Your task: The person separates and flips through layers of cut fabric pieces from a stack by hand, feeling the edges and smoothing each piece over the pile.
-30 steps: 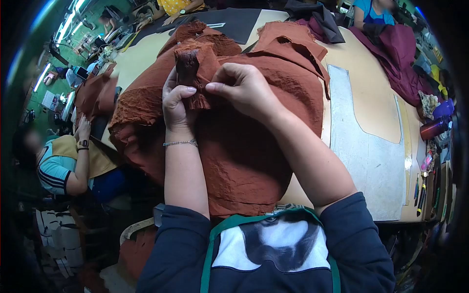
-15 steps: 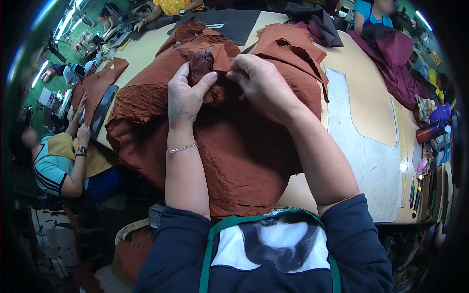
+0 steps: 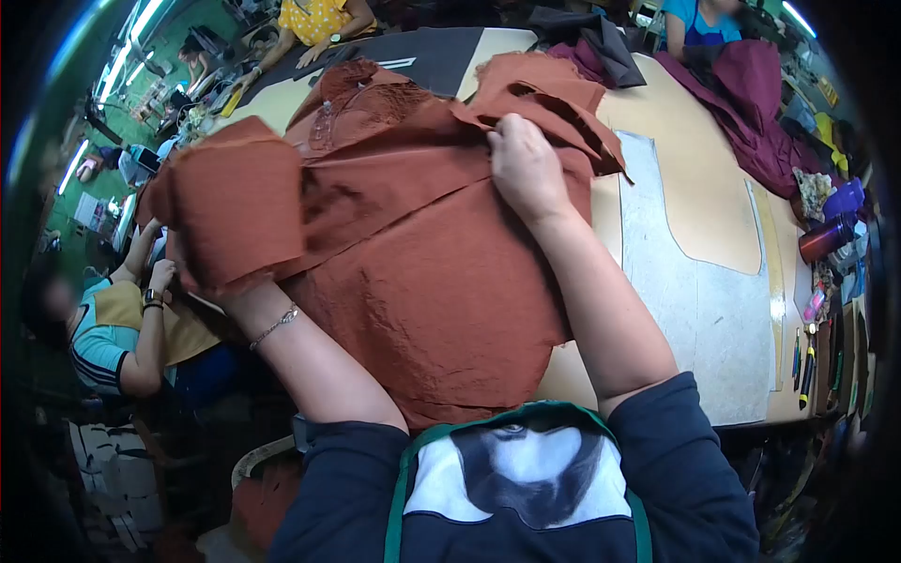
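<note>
Rust cloth (image 3: 441, 310) heaped across the table (image 3: 699, 169).
Right hand (image 3: 527, 169) clenched on a fold (image 3: 469, 117); left hand (image 3: 246, 304) tucked behind a raised flap (image 3: 239, 206), so I can't tell its grip from here.

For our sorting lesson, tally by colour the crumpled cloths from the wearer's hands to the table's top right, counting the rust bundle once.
Rust: 1, the rust bundle at the right hand
Maroon: 2, large maroon cloth, small maroon patch
Dark grey: 1, dark grey cloth
Total: 4
</note>
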`<action>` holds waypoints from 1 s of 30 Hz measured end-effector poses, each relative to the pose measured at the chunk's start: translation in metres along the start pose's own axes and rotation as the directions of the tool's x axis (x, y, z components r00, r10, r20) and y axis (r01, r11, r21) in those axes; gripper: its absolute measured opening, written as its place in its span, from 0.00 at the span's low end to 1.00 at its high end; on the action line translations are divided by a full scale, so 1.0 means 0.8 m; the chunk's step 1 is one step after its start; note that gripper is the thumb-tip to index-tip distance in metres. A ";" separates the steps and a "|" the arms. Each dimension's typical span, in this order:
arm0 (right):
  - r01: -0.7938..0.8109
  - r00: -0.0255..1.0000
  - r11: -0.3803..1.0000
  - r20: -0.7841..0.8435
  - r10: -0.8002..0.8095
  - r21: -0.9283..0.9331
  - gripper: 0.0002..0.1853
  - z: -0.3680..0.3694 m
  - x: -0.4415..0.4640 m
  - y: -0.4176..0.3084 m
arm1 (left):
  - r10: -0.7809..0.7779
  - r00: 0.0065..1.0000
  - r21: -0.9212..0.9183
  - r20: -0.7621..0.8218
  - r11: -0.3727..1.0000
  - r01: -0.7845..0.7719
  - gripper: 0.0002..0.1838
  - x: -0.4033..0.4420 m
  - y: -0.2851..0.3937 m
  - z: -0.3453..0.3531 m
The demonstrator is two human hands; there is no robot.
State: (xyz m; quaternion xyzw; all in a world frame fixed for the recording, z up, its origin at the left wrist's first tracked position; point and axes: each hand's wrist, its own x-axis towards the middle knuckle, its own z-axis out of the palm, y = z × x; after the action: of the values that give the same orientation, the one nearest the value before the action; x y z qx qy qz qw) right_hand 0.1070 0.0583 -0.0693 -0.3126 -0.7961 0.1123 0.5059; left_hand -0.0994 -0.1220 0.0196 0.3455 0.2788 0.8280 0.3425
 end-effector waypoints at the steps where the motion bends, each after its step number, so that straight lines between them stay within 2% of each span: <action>1: 0.022 0.999 0.998 0.022 -0.023 0.059 0.06 0.006 0.002 -0.002 | 0.046 0.999 0.026 -0.011 0.999 -0.046 0.27 -0.001 0.004 0.014; 3: -0.110 0.994 0.986 0.035 0.107 0.128 0.08 0.007 0.007 -0.006 | 0.157 0.987 0.069 -0.038 0.986 -0.154 0.27 -0.005 0.003 0.032; 4: -0.161 0.987 0.978 0.008 0.161 0.130 0.09 0.004 0.010 0.001 | 0.082 0.994 -0.042 0.065 0.996 -0.079 0.26 0.006 -0.011 0.038; 5: -0.212 0.976 0.967 -0.023 0.217 0.138 0.11 0.000 0.012 0.011 | 0.107 0.994 -0.008 -0.024 0.994 -0.107 0.21 0.009 -0.036 0.048; 6: -0.303 0.952 0.940 0.006 0.306 0.159 0.11 -0.008 0.018 0.018 | 0.245 0.955 0.316 -0.166 0.931 -0.184 0.17 0.019 -0.075 0.031; 7: -0.422 0.906 0.877 0.084 0.414 0.231 0.12 -0.015 0.024 0.019 | 0.243 0.970 0.543 -0.016 0.817 -0.195 0.15 0.010 -0.101 0.043; 8: -0.378 0.925 0.894 0.050 0.378 0.241 0.11 -0.021 0.027 0.016 | 0.235 0.963 0.720 0.134 0.645 -0.257 0.13 0.001 -0.127 0.055; 9: -0.333 0.940 0.909 0.013 0.341 0.252 0.11 -0.027 0.030 0.009 | 0.140 0.981 0.701 0.133 0.686 -0.193 0.12 0.001 -0.141 0.064; 11: -0.033 0.971 0.998 -0.236 0.045 0.056 0.10 -0.037 0.032 -0.012 | 0.097 0.992 0.519 0.080 0.846 -0.124 0.11 -0.001 -0.135 0.065; 12: -0.001 0.982 0.995 -0.189 0.020 0.101 0.12 -0.048 0.034 -0.035 | 0.074 0.995 0.412 0.060 0.907 -0.093 0.11 -0.002 -0.130 0.067; 13: 0.026 0.990 0.989 -0.144 -0.004 0.147 0.14 -0.052 0.035 -0.056 | 0.064 0.996 0.395 0.057 0.915 -0.081 0.11 -0.002 -0.127 0.064; 15: -0.074 0.985 0.951 0.172 0.023 0.301 0.20 -0.042 0.032 -0.081 | 0.023 0.998 0.363 0.055 0.931 -0.041 0.11 -0.006 -0.125 0.057; 16: -0.339 0.883 0.862 0.444 0.152 0.378 0.25 -0.038 0.033 -0.088 | 0.044 0.996 0.391 0.072 0.918 -0.068 0.10 -0.009 -0.124 0.056; 17: -0.425 0.848 0.812 0.491 0.202 0.400 0.25 -0.029 0.031 -0.086 | 0.041 0.997 0.374 0.070 0.925 -0.064 0.10 -0.008 -0.125 0.055; 19: -0.297 0.924 0.850 0.354 0.142 0.435 0.24 -0.021 0.028 -0.076 | 0.039 0.997 0.335 0.062 0.940 -0.058 0.10 -0.005 -0.127 0.055; 22: -0.458 0.870 0.710 0.436 0.232 0.535 0.17 -0.020 0.020 -0.069 | 0.011 0.998 0.314 0.067 0.949 -0.032 0.10 -0.007 -0.127 0.060; 25: -0.576 0.800 0.584 0.543 0.256 0.572 0.12 -0.029 0.020 -0.073 | 0.033 0.998 0.359 0.052 0.932 -0.049 0.09 -0.004 -0.132 0.059; 26: -0.527 0.836 0.582 0.501 0.224 0.619 0.10 -0.024 0.017 -0.067 | 0.025 0.998 0.356 0.053 0.933 -0.042 0.11 -0.004 -0.131 0.058; 28: -0.421 0.899 0.570 0.410 0.155 0.706 0.08 -0.010 0.013 -0.057 | 0.046 0.997 0.479 0.058 0.875 -0.068 0.13 -0.004 -0.130 0.059; 30: -0.371 0.918 0.622 0.375 0.133 0.689 0.08 -0.010 0.012 -0.051 | 0.040 0.996 0.596 0.078 0.800 -0.078 0.15 -0.003 -0.127 0.061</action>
State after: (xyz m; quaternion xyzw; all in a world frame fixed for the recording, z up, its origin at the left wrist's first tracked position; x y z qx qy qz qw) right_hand 0.0954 0.0311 -0.0380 -0.1665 -0.6905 0.5441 0.4467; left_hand -0.0231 -0.0509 -0.0227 0.4695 0.5039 0.6973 0.1986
